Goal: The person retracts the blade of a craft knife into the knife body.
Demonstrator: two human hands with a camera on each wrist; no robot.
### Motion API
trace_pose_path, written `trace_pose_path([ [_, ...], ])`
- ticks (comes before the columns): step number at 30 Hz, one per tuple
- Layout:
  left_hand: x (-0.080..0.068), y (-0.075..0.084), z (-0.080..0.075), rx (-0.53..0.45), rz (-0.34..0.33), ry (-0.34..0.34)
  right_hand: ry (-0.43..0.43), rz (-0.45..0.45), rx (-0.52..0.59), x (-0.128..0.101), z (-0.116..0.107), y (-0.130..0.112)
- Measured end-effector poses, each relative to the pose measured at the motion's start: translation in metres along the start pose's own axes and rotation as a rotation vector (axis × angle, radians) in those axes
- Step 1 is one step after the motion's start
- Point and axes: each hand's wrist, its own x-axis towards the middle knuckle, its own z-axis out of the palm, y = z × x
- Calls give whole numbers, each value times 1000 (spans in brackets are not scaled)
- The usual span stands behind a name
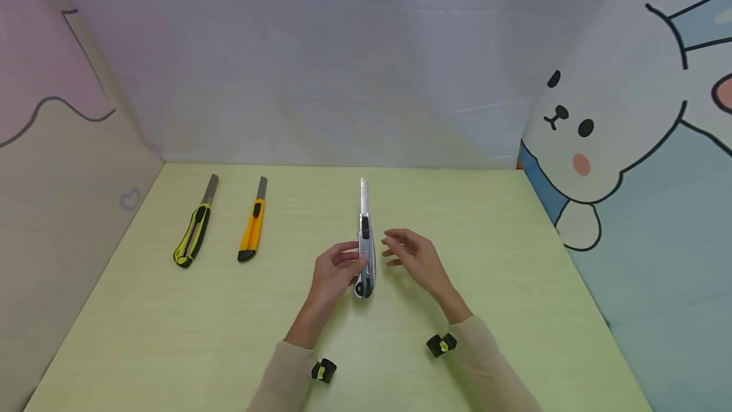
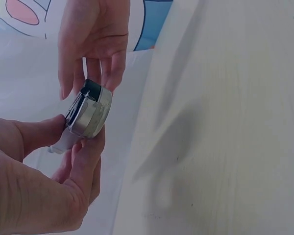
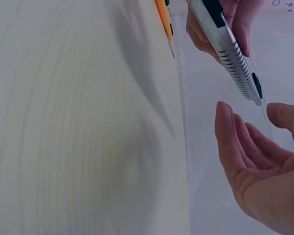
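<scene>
A silver utility knife (image 1: 366, 247) with a black slider and its blade out is pinched near its lower end between the thumb and fingers of my left hand (image 1: 336, 274). It is held above the table, blade pointing away from me. My right hand (image 1: 416, 260) hovers just right of the knife, fingers loosely bent and apart from it. In the right wrist view the ridged side of the silver knife (image 3: 232, 56) shows, with the thumb and fingers of the right hand (image 3: 269, 171) spread below the blade tip. The left wrist view shows the knife's butt end (image 2: 92, 115).
On the left of the pale table (image 1: 171, 336) lie a yellow-green and black utility knife (image 1: 194, 231) and an orange utility knife (image 1: 252, 227), both with blades out, pointing to the back. A white curtain (image 1: 343, 81) borders the back edge; a rabbit-printed panel (image 1: 629, 145) stands at right.
</scene>
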Motion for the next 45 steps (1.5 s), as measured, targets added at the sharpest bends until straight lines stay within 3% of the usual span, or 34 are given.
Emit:
trace_pose_path([
  [12, -4, -2, 5, -14, 13, -39, -14, 16, 27, 2, 4, -5],
  [24, -6, -5, 11, -8, 13, -84, 2, 93, 46, 3, 6, -7],
  [45, -9, -9, 14, 21, 49, -81, 73, 204, 64, 5, 12, -12],
])
